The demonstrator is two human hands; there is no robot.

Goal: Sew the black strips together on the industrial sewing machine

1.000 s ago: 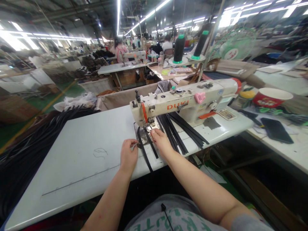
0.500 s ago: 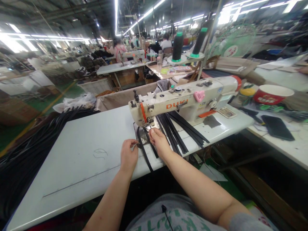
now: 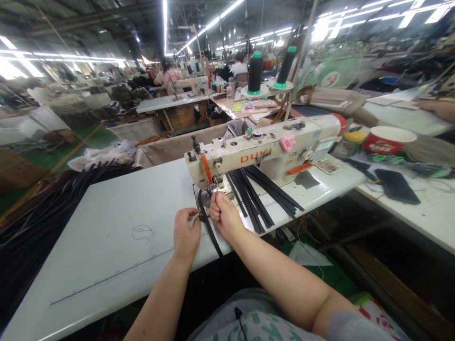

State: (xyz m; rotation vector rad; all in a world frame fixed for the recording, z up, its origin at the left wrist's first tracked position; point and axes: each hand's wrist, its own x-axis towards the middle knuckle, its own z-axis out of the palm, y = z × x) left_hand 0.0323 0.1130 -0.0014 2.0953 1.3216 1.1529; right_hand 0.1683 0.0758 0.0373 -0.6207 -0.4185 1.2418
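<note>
A white sewing machine [image 3: 249, 154] with orange lettering stands on a pale table. Below its needle area, a narrow black strip [image 3: 211, 229] curves down over the table's front edge. My left hand [image 3: 186, 233] is at the strip's left side, thumb and fingers pinched at its edge by a small dark piece. Just in front of the presser foot, my right hand [image 3: 226, 217] is closed, thumb on curled fingers; what is in its fingertips is too small to tell. Several black strips [image 3: 252, 201] lie fanned out under the machine arm, right of my right hand.
A large bundle of black strips [image 3: 53, 222] hangs along the table's left side. Black thread cones [image 3: 255, 76] stand behind the machine. At right are a phone [image 3: 397, 185], a red-and-white tub [image 3: 389, 140] and a green fan [image 3: 334, 71]. People sit farther back.
My right hand has drawn slightly back from the needle area and its fingers are curled tighter. A short black strip below it no longer shows. The view has shifted a little.
</note>
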